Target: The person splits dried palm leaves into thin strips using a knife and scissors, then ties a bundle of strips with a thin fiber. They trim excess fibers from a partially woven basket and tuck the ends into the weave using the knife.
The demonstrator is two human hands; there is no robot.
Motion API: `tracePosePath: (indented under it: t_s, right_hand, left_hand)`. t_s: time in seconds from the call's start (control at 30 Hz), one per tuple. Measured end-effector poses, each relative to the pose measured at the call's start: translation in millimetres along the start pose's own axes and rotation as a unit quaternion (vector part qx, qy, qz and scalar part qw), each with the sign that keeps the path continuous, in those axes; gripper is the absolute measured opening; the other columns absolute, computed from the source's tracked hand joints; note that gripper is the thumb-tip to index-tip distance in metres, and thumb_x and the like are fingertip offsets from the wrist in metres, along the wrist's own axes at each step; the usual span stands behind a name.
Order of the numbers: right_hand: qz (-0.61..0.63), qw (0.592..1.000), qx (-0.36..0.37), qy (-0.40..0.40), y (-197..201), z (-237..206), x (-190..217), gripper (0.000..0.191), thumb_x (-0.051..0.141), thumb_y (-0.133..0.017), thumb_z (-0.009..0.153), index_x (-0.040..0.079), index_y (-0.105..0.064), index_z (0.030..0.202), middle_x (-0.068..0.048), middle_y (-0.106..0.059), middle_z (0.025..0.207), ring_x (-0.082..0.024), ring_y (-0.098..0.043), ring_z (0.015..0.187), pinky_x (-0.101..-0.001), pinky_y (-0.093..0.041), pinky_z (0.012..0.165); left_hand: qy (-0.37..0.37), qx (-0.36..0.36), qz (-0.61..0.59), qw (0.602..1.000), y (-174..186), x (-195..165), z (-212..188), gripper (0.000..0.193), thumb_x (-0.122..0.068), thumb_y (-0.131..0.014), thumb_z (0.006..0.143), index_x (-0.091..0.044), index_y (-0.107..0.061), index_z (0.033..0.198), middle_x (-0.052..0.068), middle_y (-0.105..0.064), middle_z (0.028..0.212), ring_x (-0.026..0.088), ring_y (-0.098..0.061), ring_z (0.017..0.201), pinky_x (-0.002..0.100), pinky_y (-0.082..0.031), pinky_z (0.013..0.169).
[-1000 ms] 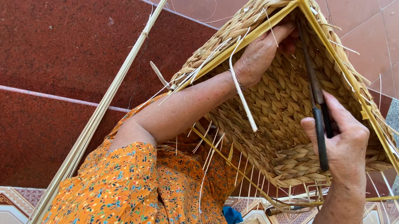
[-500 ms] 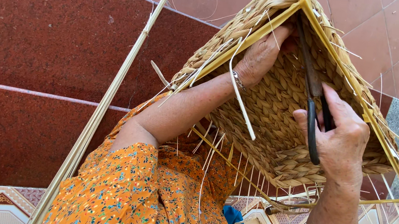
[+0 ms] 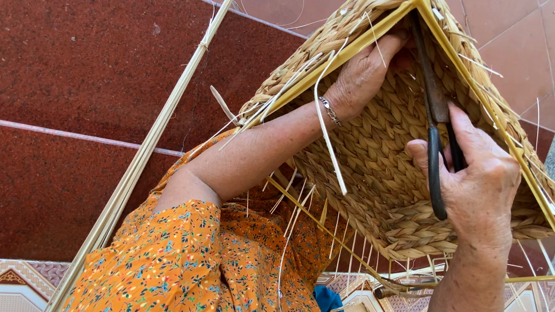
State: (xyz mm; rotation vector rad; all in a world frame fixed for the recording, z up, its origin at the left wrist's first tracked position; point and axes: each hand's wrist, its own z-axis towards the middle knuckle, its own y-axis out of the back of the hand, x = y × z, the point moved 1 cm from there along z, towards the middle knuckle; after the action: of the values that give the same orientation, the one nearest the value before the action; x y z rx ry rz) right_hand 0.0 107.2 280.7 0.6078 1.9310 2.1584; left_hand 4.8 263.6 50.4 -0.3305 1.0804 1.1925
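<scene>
Scissors raised slightly deeper since earlier, right hand (image 3: 481, 176) gripping black-handled metal scissors (image 3: 435, 136) inside rectangular woven straw basket (image 3: 375, 153) with yellow frame, left hand (image 3: 363, 75) pinching the rim, basket held above red tiled steps (image 3: 60, 47).

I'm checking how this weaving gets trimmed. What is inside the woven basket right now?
Inside the woven basket are the left hand, reaching to its far corner, and the blades of the scissors held by the right hand. The blade tips are hidden.
</scene>
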Motion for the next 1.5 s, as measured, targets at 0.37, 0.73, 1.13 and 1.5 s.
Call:
tracePosePath:
  t_s: [0.37, 0.73, 1.13, 1.5]
  right_hand:
    - [-0.061, 0.995, 0.03, 0.069, -5, 6, -2, 0.055, 0.041, -0.079, 0.101, 0.003, -0.068, 0.14, -0.014, -0.071, 0.087, -0.028, -0.069, 0.074, -0.0396, -0.055, 0.07]
    - [0.168, 0.976, 0.065, -0.119, -18, -49, -37, 0.064, 0.027, -0.087, 0.087, -0.001, -0.064, 0.139, -0.005, -0.067, 0.086, -0.009, -0.058, 0.075, -0.0254, -0.05, 0.07]
    - [0.202, 0.928, -0.066, -0.307, -18, -282, -78, 0.062, 0.021, -0.088, 0.083, 0.0, -0.065, 0.137, -0.003, -0.068, 0.094, -0.006, -0.06, 0.082, -0.021, -0.05, 0.074]
    - [0.406, 0.771, -0.146, -0.467, -66, -349, -72, 0.062, 0.049, -0.061, 0.101, -0.003, -0.061, 0.135, -0.004, -0.059, 0.074, -0.007, -0.051, 0.054, -0.0209, -0.041, 0.046]
  left_hand:
    - [0.076, 0.059, -0.06, 0.994, -8, 12, -7, 0.027, -0.009, -0.058, 0.103, -0.001, -0.058, 0.13, 0.019, -0.065, 0.122, 0.028, -0.067, 0.115, 0.035, -0.059, 0.099]
    - [0.258, 0.096, -0.218, 0.936, -17, 17, -20, 0.028, -0.023, -0.051, 0.109, -0.002, -0.06, 0.124, 0.01, -0.061, 0.098, 0.018, -0.062, 0.084, 0.032, -0.058, 0.081]
    - [0.157, 0.261, -0.36, 0.882, -4, -52, -57, 0.011, -0.001, -0.06, 0.102, -0.001, -0.062, 0.112, 0.002, -0.066, 0.091, 0.011, -0.061, 0.08, 0.027, -0.053, 0.071]
    - [0.086, 0.468, -0.199, 0.857, -13, -60, -146, 0.01, 0.001, -0.061, 0.094, -0.002, -0.067, 0.102, 0.01, -0.073, 0.094, 0.019, -0.071, 0.084, 0.033, -0.062, 0.077]
